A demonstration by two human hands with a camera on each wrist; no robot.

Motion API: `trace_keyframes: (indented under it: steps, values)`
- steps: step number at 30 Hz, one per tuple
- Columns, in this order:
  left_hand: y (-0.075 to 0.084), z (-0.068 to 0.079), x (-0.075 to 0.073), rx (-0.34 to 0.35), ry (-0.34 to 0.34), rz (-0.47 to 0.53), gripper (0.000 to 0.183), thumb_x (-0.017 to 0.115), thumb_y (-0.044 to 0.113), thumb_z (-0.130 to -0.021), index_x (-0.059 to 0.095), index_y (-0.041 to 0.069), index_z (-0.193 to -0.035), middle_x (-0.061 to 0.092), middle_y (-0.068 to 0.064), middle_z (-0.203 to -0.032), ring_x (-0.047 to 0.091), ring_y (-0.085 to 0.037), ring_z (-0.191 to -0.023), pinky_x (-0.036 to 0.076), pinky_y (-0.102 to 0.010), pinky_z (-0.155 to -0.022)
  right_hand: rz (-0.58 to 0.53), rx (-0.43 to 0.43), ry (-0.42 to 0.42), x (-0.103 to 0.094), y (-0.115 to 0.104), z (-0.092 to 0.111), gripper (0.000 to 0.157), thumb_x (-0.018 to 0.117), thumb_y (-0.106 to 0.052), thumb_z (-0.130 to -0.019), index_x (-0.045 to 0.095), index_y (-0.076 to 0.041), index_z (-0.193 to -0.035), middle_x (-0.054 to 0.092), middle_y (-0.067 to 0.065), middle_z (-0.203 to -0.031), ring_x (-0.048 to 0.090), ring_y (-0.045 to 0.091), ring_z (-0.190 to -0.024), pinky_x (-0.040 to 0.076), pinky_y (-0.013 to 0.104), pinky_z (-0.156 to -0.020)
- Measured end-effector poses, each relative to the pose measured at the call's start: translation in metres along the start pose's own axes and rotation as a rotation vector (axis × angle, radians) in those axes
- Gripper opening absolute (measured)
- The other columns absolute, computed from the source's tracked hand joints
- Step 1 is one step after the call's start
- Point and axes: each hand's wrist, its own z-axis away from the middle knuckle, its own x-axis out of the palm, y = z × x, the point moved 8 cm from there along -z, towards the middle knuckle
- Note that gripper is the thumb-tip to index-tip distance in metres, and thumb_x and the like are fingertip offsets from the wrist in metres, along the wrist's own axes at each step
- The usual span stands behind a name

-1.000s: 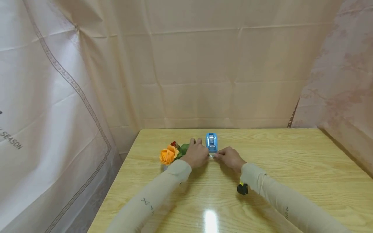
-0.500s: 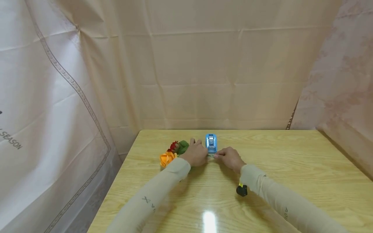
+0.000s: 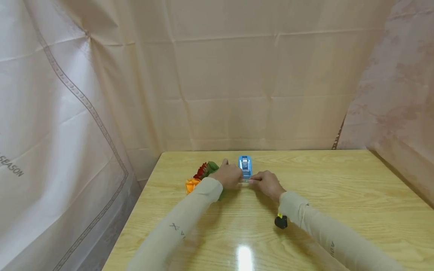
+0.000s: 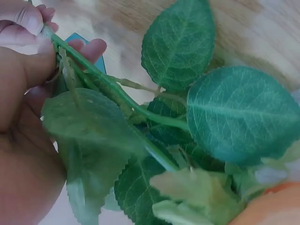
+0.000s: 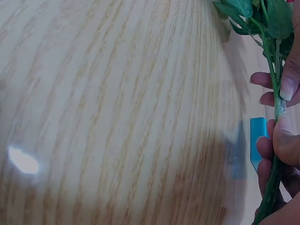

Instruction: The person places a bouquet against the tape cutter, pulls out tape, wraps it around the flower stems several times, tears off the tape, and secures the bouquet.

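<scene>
A bundle of artificial flowers, an orange rose [image 3: 191, 185] and red blooms [image 3: 200, 171] with green leaves [image 4: 239, 115], lies across both hands. My left hand [image 3: 230, 175] grips its green stems [image 4: 103, 77] just below the leaves. Close beside it, my right hand [image 3: 269, 184] pinches the stems lower down, thumb against fingers, as the right wrist view shows. Between the two thumbs a shiny strip of clear tape [image 5: 281, 107] wraps the stems. Directly beyond the hands stands a blue tape dispenser [image 3: 245, 165]. The left hand and sleeve partly hide the bundle in the head view.
A small black and yellow object [image 3: 280, 221], partly hidden, shows below the right sleeve at the wrist. The light wooden table [image 3: 339, 180] reaches back to a beige cloth hanging [image 3: 220, 75]. Patterned cloth hangs at both sides.
The flower bundle has turned in the hands: the orange rose has sunk behind the left sleeve and the red blooms show more. The left hand has rolled slightly; the right has hardly moved.
</scene>
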Motion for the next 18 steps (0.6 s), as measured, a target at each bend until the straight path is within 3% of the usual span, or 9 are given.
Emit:
trace_keyframes:
  steps: [3,8,14,18]
  values:
    - [-0.002,-0.002,0.004,-0.015,-0.013,0.041,0.008,0.075,0.021,-0.095,0.077,0.021,-0.103,0.072,0.012,-0.095,0.06,-0.008,-0.087,0.032,-0.042,-0.095,0.009,0.006,0.008,0.0,0.001,0.001,0.019,0.072,-0.018,-0.097,0.08,-0.007,-0.111,0.074,0.005,-0.103,0.065,0.027,-0.103,0.05,0.049,-0.094]
    - [-0.004,-0.004,0.013,-0.06,-0.047,0.117,0.006,0.074,0.017,-0.094,0.073,0.022,-0.091,0.062,0.013,-0.082,0.054,-0.011,-0.078,0.03,-0.046,-0.096,0.02,0.004,0.013,0.0,0.002,0.004,0.018,0.073,-0.018,-0.097,0.08,-0.007,-0.11,0.075,0.005,-0.101,0.065,0.026,-0.102,0.05,0.048,-0.094]
    - [0.0,-0.003,0.008,-0.055,0.025,0.024,0.011,0.07,0.026,-0.099,0.074,0.021,-0.09,0.065,0.012,-0.083,0.051,-0.013,-0.081,0.027,-0.039,-0.084,-0.014,0.023,-0.024,0.002,0.002,0.004,0.019,0.071,-0.019,-0.098,0.08,-0.007,-0.111,0.075,0.011,-0.113,0.065,0.033,-0.112,0.049,0.051,-0.099]
    - [0.002,-0.002,0.005,-0.066,0.07,-0.047,0.015,0.069,0.032,-0.1,0.078,0.021,-0.095,0.07,0.011,-0.09,0.051,-0.013,-0.085,0.029,-0.04,-0.086,0.012,0.035,-0.065,0.003,0.002,0.001,0.026,0.063,-0.027,-0.104,0.081,-0.008,-0.103,0.075,0.009,-0.11,0.063,0.028,-0.102,0.043,0.057,-0.101]
